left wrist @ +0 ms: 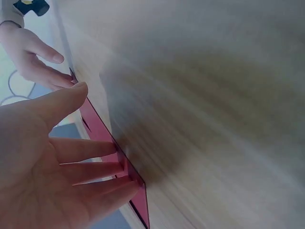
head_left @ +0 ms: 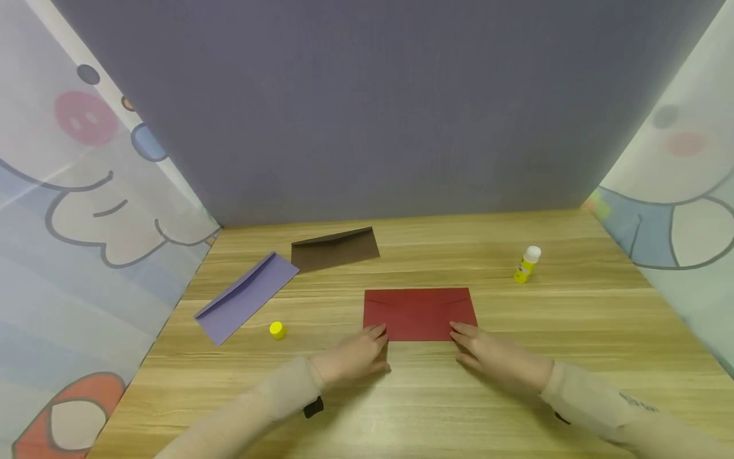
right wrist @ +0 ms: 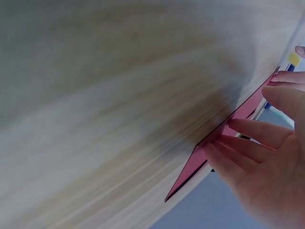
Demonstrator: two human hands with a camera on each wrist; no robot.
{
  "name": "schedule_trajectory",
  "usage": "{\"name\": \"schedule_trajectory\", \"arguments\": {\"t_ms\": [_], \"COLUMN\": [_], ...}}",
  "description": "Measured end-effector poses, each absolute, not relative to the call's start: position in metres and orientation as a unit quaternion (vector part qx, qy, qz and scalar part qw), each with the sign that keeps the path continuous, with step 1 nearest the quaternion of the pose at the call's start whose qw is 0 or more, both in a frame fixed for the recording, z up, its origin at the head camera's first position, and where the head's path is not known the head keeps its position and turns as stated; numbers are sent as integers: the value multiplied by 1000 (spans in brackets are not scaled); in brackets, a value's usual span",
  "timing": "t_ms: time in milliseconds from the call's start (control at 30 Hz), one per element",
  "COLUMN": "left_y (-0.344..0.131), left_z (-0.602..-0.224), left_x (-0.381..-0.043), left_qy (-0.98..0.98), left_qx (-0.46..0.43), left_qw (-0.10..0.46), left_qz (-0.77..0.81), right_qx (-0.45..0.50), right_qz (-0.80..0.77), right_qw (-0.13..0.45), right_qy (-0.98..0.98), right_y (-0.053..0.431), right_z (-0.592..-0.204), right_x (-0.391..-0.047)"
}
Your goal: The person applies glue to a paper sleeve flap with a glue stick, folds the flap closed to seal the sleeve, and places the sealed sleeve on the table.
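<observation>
A red envelope point(head_left: 418, 313) lies flat on the wooden table, its long side facing me and flap lines showing near its far edge. My left hand point(head_left: 352, 354) rests fingertips on the envelope's near left corner. At the near right corner, the fingertips of my right hand point(head_left: 499, 358) touch the paper. Both wrist views show extended fingers along the red envelope point(left wrist: 97, 125), thumbs held apart from it. Neither hand grips anything.
Left of the red envelope lie a purple envelope point(head_left: 246, 298) and a dark brown envelope point(head_left: 338, 250). A small yellow cap point(head_left: 278, 329) sits near my left hand. A yellow glue stick point(head_left: 526, 264) with a white end is at the back right. A grey panel point(head_left: 390, 115) rises behind the table.
</observation>
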State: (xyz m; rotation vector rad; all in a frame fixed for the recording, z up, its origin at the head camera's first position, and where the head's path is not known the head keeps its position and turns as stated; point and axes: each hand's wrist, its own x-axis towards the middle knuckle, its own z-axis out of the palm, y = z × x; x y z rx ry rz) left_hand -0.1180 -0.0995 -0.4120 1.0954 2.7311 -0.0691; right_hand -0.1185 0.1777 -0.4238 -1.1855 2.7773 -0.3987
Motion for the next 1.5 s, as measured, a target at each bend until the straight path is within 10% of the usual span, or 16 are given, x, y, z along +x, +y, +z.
{"name": "schedule_trajectory", "arguments": {"t_ms": [567,1500], "left_y": [-81,-64], "left_z": [-413,-410], "left_x": [-164,-198], "left_qy": [938,946], "left_qx": [321,264], "left_qw": [129,178], "left_qz": [14,61], "right_qx": [-419,-324], "right_qz": [-57,-116], "right_qw": [-90,-8], "right_qy": [902,939], "right_y": [182,182], "right_z": [-436,-431], "right_x": [-164,-197]}}
